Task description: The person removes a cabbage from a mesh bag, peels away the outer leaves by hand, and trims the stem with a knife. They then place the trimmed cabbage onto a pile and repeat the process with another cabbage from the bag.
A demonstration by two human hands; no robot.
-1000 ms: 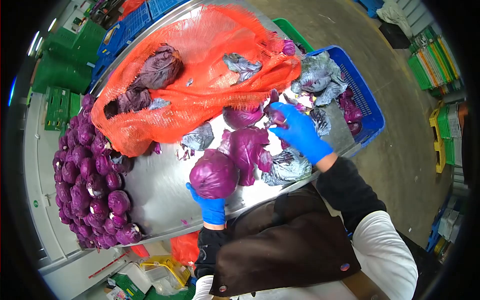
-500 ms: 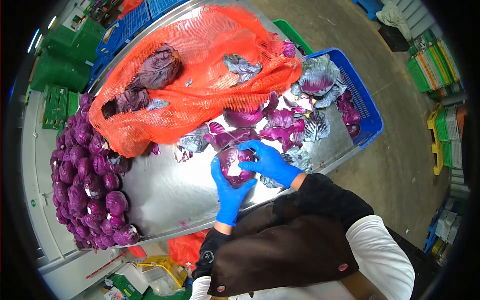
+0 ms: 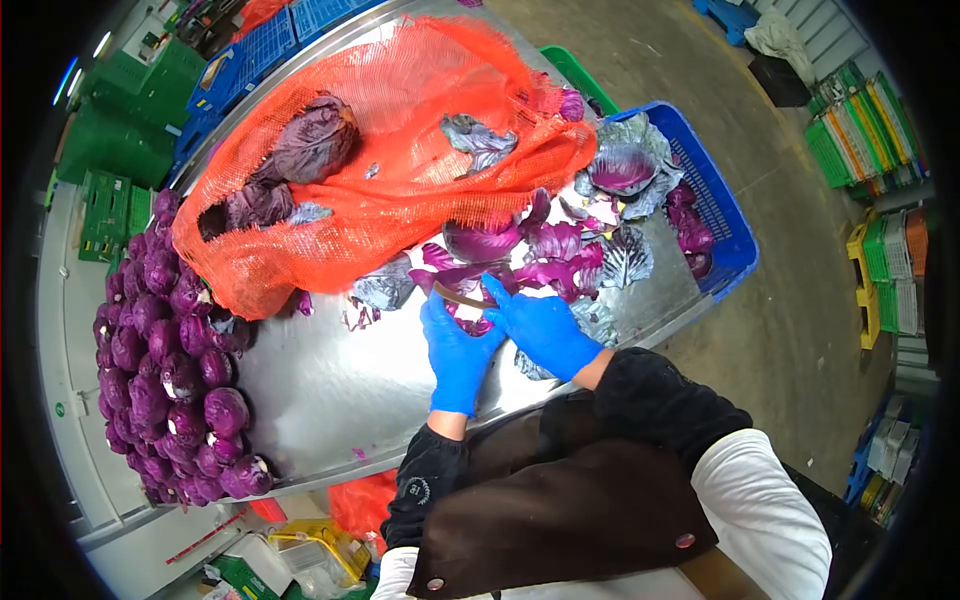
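Observation:
Both of my hands wear blue gloves and meet over a red cabbage on the steel table. Only a sliver of the cabbage shows between them. My left hand cups it from the near left side. On its right side, my right hand grips a knife, whose thin blade points left across the top of the cabbage. Loose purple outer leaves lie just beyond my hands.
An orange mesh sack holding red cabbages covers the far table. Several trimmed cabbages are piled along the left edge. A blue crate of discarded leaves stands at the right end. Green crates stand at the far left.
My right hand came back from the leaves at the far right onto the cabbage. My left hand slid up over the head, and both hands now hide it.

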